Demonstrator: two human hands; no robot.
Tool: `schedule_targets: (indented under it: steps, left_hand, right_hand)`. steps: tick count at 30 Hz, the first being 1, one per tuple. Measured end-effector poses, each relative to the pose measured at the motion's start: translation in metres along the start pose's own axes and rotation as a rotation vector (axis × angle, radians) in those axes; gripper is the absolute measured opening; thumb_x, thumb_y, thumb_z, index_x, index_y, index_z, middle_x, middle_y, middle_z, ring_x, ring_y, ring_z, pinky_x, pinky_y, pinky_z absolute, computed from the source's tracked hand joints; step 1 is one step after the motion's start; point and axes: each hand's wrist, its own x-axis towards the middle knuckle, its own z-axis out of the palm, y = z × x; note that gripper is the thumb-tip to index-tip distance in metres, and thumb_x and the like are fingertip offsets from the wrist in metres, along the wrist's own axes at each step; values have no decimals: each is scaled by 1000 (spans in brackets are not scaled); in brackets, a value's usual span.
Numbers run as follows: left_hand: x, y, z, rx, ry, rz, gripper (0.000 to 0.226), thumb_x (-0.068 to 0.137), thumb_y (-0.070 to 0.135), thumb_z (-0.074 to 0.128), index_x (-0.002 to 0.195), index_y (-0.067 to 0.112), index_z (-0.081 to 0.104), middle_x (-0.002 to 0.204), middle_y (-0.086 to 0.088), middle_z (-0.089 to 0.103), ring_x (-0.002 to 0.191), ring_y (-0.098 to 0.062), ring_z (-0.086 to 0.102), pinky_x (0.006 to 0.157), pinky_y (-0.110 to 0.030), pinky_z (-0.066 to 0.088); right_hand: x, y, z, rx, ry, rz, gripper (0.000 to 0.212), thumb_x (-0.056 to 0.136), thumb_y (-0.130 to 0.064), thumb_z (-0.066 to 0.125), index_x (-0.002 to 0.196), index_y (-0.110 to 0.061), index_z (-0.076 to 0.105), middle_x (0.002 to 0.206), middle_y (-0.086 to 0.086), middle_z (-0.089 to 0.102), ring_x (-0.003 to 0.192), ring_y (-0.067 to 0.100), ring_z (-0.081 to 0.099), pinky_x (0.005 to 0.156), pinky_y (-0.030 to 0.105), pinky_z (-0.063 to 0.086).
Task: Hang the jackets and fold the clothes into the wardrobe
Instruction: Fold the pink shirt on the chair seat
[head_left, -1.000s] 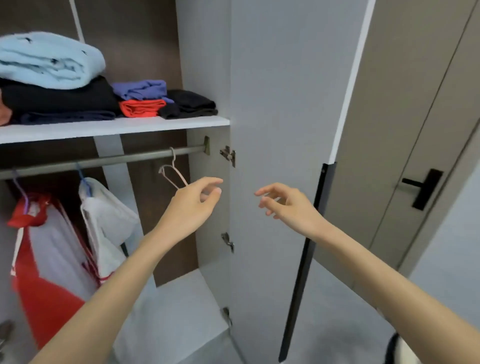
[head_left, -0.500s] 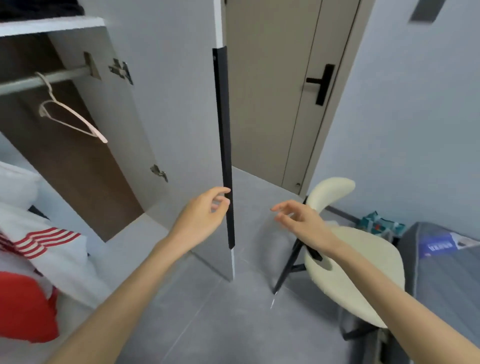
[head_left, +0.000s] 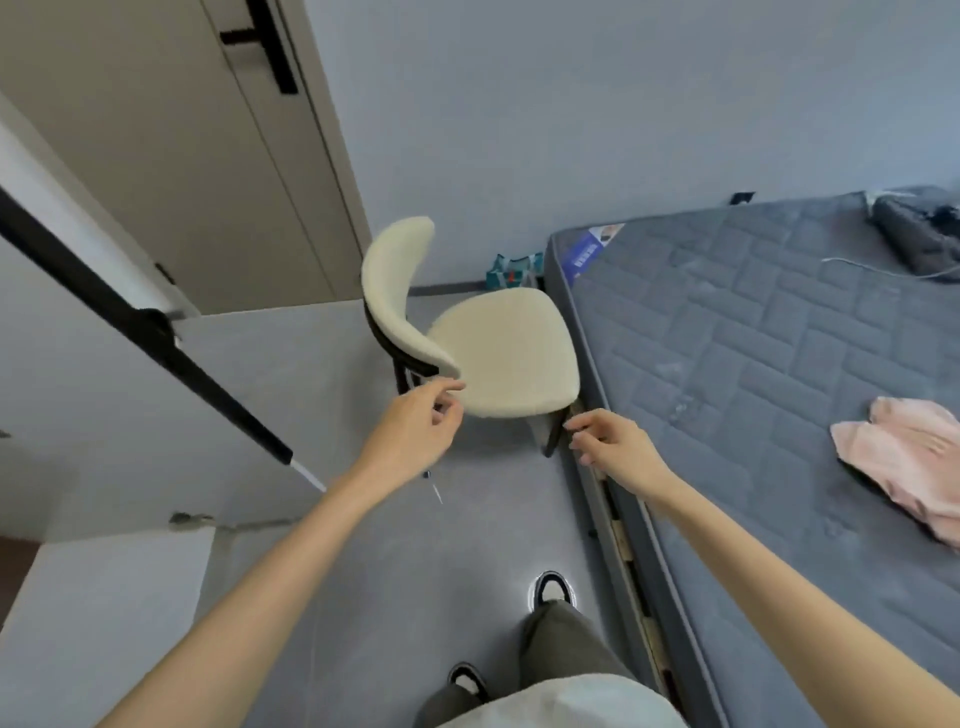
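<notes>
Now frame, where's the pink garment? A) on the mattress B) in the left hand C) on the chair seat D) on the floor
A: the pink garment lies crumpled on the grey quilted mattress, at the right of the view.

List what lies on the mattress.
A crumpled pink garment on the near side, a dark bundle and white cable at the far corner. Whatever the garment covers is hidden.

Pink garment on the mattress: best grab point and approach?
Probably pinch the pink garment at its rumpled near edge, coming from above and from the bed's open side with the right hand. It lies flat on the mattress, and its far part runs out of frame.
</notes>
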Motion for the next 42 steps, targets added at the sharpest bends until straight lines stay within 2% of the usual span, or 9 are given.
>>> schedule_targets:
  steps: [4,11,17,21,27,30,34,40,42]
  left_hand:
    - [29,39,51,21,-104,87,31,96,28,49,126,28,56,103,15,59,81,9,54,65,-4,37]
    - [79,113,148,30,-208,153,27,95,26,51,121,27,59,98,15,61,77,3,54,76,-22,39]
    - [127,182,245,88,-351,219,29,95,27,50,122,24,58,96,14,60,89,-10,58,84,-26,43]
    - [157,215,312,131,-450,267,29,94,25,51,121,23,59,97,13,58,94,-12,59,83,-23,40]
    - [203,255,416,174,-642,337,32,95,21,49,126,18,56,109,7,62,101,-17,59,91,-29,43]
    - [230,268,475,181,-721,395,35,96,19,47,131,15,53,119,-1,61,105,-20,58,95,-34,43]
    - [261,271,562,189,-815,410,38,97,19,45,135,17,48,123,-1,58,104,-18,57,95,-31,41]
    - [296,243,690,192,-913,401,45,98,23,43,143,21,38,134,-3,53,106,-15,53,94,-27,37]
    - [307,236,727,178,-905,427,48,98,24,43,146,23,34,140,-5,47,118,-17,49,98,-26,33]
  right_hand:
    - [-16,46,-40,93,122,83,17,90,-10,56,100,-18,67,77,-2,69,61,3,62,68,19,50]
    - [-22,122,-119,165,238,173,19,88,-11,59,91,-28,65,88,4,70,73,14,63,84,35,49]
    - [-22,202,-203,200,351,299,16,88,-13,58,94,-26,66,85,-2,69,63,7,64,74,36,53]
    - [-21,253,-243,233,440,413,19,89,-13,54,99,-23,66,94,6,69,81,24,66,80,41,53]
    - [-11,333,-282,242,585,598,27,91,-9,49,113,-14,63,115,7,62,99,21,58,86,31,45]
    - [2,379,-297,182,620,668,31,91,-8,50,121,-13,59,127,10,54,117,20,50,97,30,37]
    - [28,444,-310,162,668,804,34,90,-10,51,124,-16,56,130,11,51,116,22,50,101,33,35]
    - [80,545,-315,150,688,918,44,91,-11,48,134,-18,45,133,13,43,110,28,53,86,33,38]
    - [97,576,-319,107,734,926,50,89,-12,47,137,-21,38,132,13,41,103,31,53,79,34,39]
